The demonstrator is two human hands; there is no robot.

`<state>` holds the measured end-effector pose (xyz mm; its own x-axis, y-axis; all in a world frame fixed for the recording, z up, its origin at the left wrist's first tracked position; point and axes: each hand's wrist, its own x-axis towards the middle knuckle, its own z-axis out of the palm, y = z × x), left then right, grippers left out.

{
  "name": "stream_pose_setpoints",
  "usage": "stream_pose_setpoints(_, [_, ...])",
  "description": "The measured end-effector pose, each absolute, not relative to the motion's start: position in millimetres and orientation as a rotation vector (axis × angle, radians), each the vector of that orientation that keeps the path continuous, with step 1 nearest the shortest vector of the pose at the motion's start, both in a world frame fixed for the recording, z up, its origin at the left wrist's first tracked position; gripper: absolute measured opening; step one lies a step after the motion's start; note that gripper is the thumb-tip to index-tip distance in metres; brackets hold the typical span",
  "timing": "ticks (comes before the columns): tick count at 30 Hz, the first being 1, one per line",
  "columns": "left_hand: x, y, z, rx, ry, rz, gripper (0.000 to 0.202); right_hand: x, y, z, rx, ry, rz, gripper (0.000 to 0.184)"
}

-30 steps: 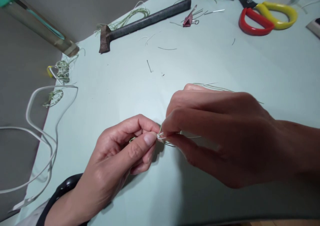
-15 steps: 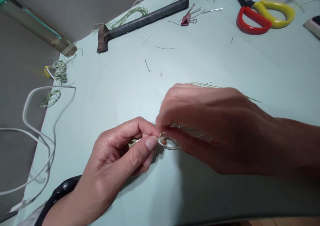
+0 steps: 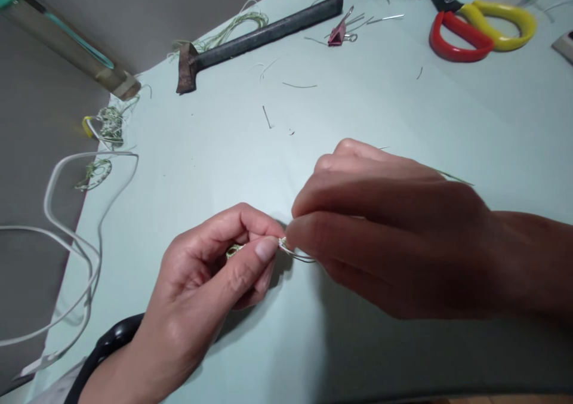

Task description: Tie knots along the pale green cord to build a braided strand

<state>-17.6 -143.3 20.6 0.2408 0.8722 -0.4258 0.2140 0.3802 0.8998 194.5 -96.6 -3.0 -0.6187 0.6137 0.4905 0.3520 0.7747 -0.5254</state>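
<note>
Between thumb and index finger, my left hand pinches a small piece of knotted green and white cord. A looped end of it shows inside the palm; the rest is hidden by the fingers. Thin cord strands run from the pinch toward my right hand, which is closed with its fingertips on the strands close to the left fingertips. What exactly the right fingers grip is mostly covered by the hand. A green strand end sticks out beyond the right knuckles.
A hammer lies at the back, with coiled green cord behind it. Near it are a pink binder clip and red-and-yellow-handled scissors. At left are a white cable, tangled cord and a tube.
My right hand has turned over the strands, its fingers closing together at the left fingertips. The open cord loop between the hands has become smaller. My left hand keeps its pinch.
</note>
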Motion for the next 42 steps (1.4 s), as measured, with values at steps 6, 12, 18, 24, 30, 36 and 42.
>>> stream_pose_setpoints(6, [-19,-146,21,1.184,1.309,0.622,0.014,198,-97,-3,-0.583,-2.360,0.473,0.018])
stream_pose_setpoints(12, [-21,-150,20,1.185,1.339,0.646,0.011,196,-100,-4,-0.683,-2.282,0.538,0.010])
stream_pose_setpoints(18, [-20,-150,21,1.209,1.348,0.629,0.013,196,-97,-6,-0.658,-2.300,0.601,0.010])
stream_pose_setpoints(24, [-16,-147,21,1.221,1.356,0.653,0.012,197,-96,-4,-0.650,-2.328,0.567,0.014])
stream_pose_setpoints(30, [-11,-144,20,1.269,1.372,0.665,0.011,197,-95,-3,-0.635,-2.334,0.551,0.017])
stream_pose_setpoints(36, [-5,-141,22,1.320,1.424,0.623,0.017,195,-94,-6,-0.628,-2.336,0.517,0.013])
stream_pose_setpoints(42, [2,-138,23,1.345,1.450,0.627,0.019,193,-96,-8,-0.605,-2.291,0.559,0.016])
